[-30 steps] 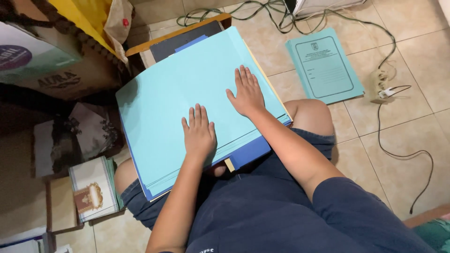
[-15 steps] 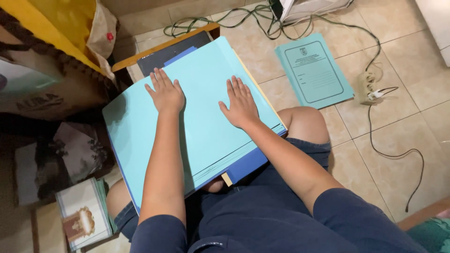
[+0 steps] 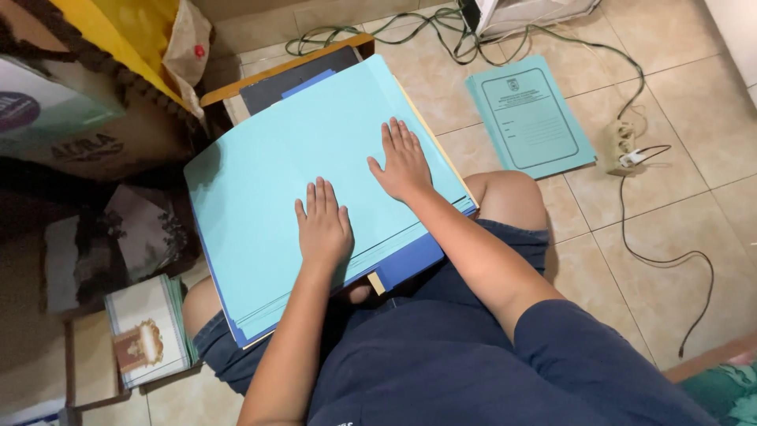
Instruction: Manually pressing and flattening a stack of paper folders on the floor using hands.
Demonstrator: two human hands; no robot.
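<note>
Head view: left hand [image 3: 322, 229] and right hand [image 3: 404, 162] flat, fingers spread, grasping nothing, on light, bendable, probably slippery pale blue folder stack [image 3: 268, 181] on lap, best gripped at edges.

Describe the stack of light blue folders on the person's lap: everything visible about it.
The stack of light blue folders looks like thin card, plain and matte on top, lying flat but skewed across the lap. Several sheet edges fan out along its near side, with a darker blue folder and a tan strip showing underneath. The left hand and right hand both rest palm down on it, fingers spread. Its far corner overlaps a dark board on the floor.
</note>
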